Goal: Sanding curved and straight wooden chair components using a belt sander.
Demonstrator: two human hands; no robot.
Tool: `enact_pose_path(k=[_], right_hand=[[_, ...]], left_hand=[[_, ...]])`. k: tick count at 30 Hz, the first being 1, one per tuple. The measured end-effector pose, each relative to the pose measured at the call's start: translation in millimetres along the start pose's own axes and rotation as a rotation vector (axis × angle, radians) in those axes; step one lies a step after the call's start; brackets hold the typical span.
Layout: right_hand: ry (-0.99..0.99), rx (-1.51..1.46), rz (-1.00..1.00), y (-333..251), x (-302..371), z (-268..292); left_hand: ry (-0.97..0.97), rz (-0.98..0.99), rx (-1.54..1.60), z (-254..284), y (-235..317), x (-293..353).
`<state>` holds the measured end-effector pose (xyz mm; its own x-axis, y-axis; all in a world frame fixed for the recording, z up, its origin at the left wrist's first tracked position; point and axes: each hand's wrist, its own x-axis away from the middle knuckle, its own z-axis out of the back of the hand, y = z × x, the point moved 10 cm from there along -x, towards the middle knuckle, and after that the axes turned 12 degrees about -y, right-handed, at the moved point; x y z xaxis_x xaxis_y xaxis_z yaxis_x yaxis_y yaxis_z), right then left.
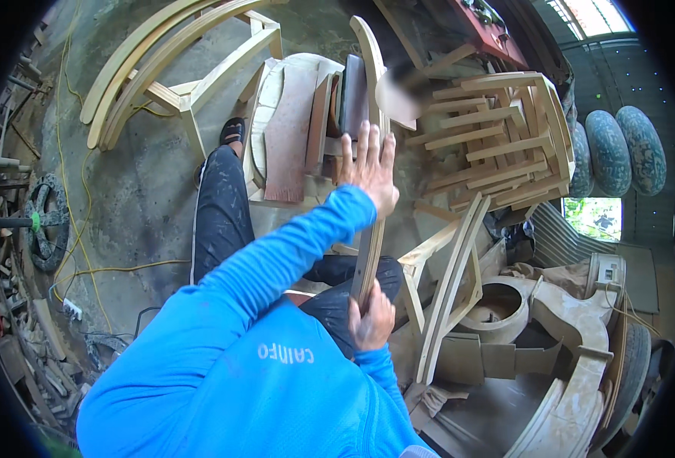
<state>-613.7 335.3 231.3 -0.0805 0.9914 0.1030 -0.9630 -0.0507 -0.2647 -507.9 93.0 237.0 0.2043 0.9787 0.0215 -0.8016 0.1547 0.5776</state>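
Note:
A long, curved wooden piece (368, 256) runs up from my lap, its far end bending slightly left. My left hand (368, 172) lies on its middle with the fingers stretched out and slightly spread; whether anything is under the palm is hidden. Lower down, my right hand (372, 319) is wrapped round the near end of the same piece. Just left of the wood, a brown sheet (284, 141) and several upright flat boards (320, 122) rest on a low pale support.
Pale curved wooden frames (165, 57) stand at the far left. Stacked slatted frames (497, 137) are on the right, near a long wooden frame (452, 294) and a dusty cast machine body (581, 320). Yellow cable (85, 271) crosses the concrete floor; scrap wood (32, 343) lines the left.

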Motion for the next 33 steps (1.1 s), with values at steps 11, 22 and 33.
enact_pose_path(k=[11,22,33], right_hand=[[0.165,-0.039,0.077,-5.3,-81.3,-41.0],[0.317,-0.305,-0.013,7.7,-229.8,-85.2],[0.197,-0.35,-0.166,78.1,-127.7,-201.8]], left_hand=[[-0.044,0.048,-0.103,-13.6,-54.7,-74.8],[0.331,-0.072,-0.256,87.8,-55.4,-201.8],[0.309,-0.242,-0.144,17.5,-27.4,-123.2]])
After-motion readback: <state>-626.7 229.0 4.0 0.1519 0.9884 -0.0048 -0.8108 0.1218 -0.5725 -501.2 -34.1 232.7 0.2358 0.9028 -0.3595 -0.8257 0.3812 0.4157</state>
